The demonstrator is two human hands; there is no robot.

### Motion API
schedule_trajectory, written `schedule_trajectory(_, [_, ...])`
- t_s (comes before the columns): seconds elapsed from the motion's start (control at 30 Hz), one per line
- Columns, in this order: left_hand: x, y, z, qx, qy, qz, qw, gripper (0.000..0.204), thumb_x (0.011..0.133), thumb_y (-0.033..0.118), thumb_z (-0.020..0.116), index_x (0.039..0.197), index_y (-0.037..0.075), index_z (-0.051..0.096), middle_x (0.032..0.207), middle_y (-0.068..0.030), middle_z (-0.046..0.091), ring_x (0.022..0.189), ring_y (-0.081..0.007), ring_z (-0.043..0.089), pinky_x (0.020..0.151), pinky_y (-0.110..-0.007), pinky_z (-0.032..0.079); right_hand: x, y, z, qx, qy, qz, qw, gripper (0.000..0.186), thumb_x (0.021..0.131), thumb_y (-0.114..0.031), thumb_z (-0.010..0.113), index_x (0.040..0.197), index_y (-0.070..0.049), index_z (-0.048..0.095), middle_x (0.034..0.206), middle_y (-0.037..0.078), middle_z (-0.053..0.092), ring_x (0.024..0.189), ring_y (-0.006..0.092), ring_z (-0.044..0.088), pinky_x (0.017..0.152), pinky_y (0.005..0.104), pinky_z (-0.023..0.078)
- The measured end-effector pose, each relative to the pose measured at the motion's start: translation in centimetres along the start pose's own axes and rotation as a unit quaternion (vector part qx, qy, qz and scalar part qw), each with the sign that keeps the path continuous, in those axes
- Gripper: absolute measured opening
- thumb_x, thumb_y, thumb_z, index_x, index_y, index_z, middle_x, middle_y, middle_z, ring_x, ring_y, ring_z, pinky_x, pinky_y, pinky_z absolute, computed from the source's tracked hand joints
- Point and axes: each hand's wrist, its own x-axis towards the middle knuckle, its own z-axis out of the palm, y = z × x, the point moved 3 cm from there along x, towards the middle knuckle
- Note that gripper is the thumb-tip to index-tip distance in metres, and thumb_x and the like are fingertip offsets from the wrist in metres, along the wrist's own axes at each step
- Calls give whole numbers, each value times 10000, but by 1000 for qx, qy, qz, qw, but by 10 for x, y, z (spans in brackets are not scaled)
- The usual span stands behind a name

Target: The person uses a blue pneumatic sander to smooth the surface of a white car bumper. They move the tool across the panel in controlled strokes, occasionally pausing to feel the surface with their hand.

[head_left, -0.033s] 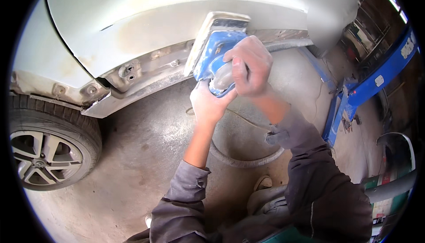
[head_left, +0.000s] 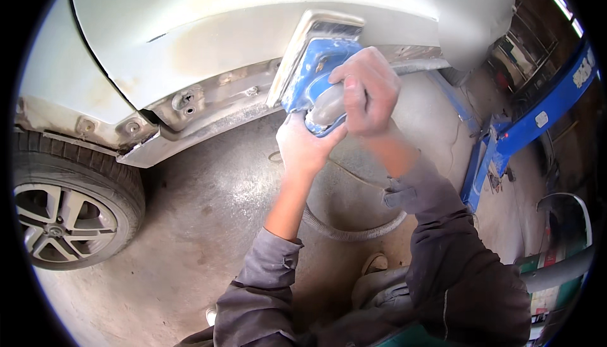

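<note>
A dusty blue power sander [head_left: 322, 62] with a flat rectangular pad is held tilted against the lower part of a pale car body panel [head_left: 234, 37]. My left hand [head_left: 302, 148] wraps round the rear end of the sander, its thumb side toward the grey handle. Curled over the sander's top and right side, my right hand [head_left: 370, 91] grips it with bent fingers. The pad's working face is turned toward the panel and hidden. Below the panel runs a bare, scuffed sill [head_left: 221, 119] with holes and fasteners.
A car wheel [head_left: 69, 208] stands at the left. A ribbed grey hose [head_left: 354, 232] and a thin cord lie across the concrete floor [head_left: 208, 220]. At the right are a blue lift arm [head_left: 537, 113] and a curved frame [head_left: 569, 196]. My shoe [head_left: 375, 262] shows below.
The sander and both hands have shifted slightly to the right and a little upward along the panel. Both hands keep their hold.
</note>
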Motion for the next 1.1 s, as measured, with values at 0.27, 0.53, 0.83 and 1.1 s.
schedule_trajectory(0.27, [24,99,-6,-7,-8,-2,1000,466,728,367,811,914,-43,690,794,-160,713,739,-256,704,691,-353,525,80,0,-20,211,143,31,966,303,910,-120,421,798,40,653,786,85,662,679,132,546,664,262,456])
schedule_trajectory(0.53, [-16,-34,-35,-48,21,-40,998,656,608,457,867,1019,-8,657,903,-186,712,859,-343,706,765,-398,550,1,-41,41,51,-23,-47,997,127,744,-126,539,701,-47,629,636,68,540,561,230,513,515,333,432])
schedule_trajectory(0.83, [15,97,-46,-57,6,-6,998,454,718,305,817,973,-43,676,882,-133,729,811,-183,699,740,-325,534,88,-35,5,163,154,48,973,321,909,-156,433,803,52,653,723,91,629,633,134,541,580,270,439])
schedule_trajectory(1.1, [-19,13,-82,-103,66,-25,992,644,610,438,870,1013,-22,668,894,-183,719,847,-306,719,756,-375,552,35,-68,56,165,27,-19,986,236,859,-139,513,799,32,665,761,123,654,670,246,624,601,321,504])
